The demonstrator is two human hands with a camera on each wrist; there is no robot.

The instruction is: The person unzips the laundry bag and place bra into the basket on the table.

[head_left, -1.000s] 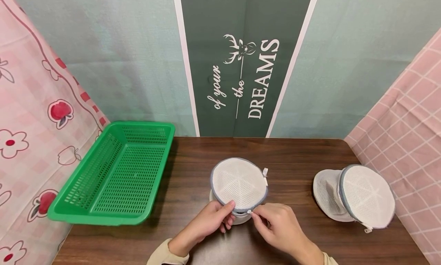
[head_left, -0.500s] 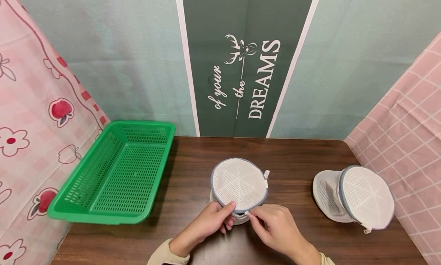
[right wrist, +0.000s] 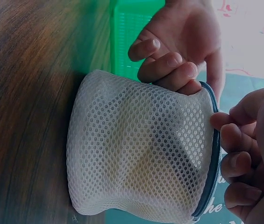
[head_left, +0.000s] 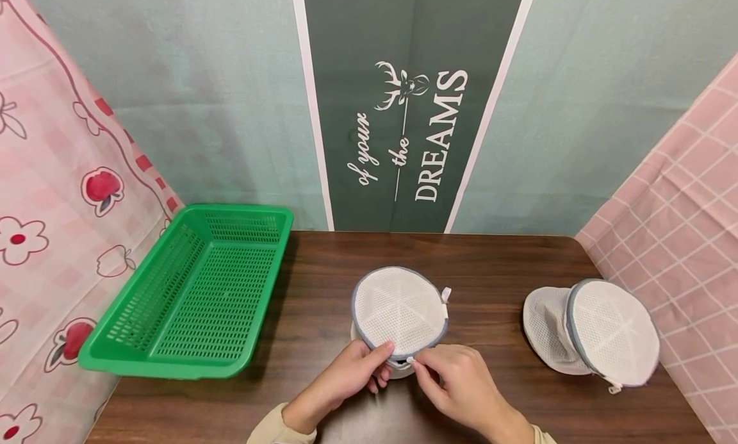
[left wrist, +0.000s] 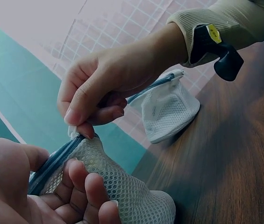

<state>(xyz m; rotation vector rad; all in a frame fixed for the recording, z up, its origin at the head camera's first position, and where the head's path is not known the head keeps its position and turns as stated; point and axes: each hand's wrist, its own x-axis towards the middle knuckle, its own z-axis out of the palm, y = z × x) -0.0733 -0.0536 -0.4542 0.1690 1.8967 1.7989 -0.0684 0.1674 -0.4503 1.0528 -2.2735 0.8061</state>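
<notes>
A white mesh laundry bag (head_left: 399,312) with a blue-grey zipper rim stands upright at the front middle of the table. My left hand (head_left: 360,370) grips its near rim, thumb on top and fingers underneath against the mesh. Just right of that thumb, my right hand (head_left: 461,383) pinches the white zipper pull (left wrist: 73,130) between thumb and index finger. A small dark gap shows under the rim between the hands. Through the mesh wall (right wrist: 136,149), something pale yellowish shows faintly; its kind cannot be told.
A second white mesh bag (head_left: 614,332) leans on its side at the table's right, its zipper pull hanging toward the front. A green plastic basket (head_left: 225,296) stands on the left. Fabric curtains (head_left: 680,213) close off the back and both sides.
My right hand has moved slightly left along the rim with the zipper pull, closer to the left thumb. The left hand keeps its grip in place.
</notes>
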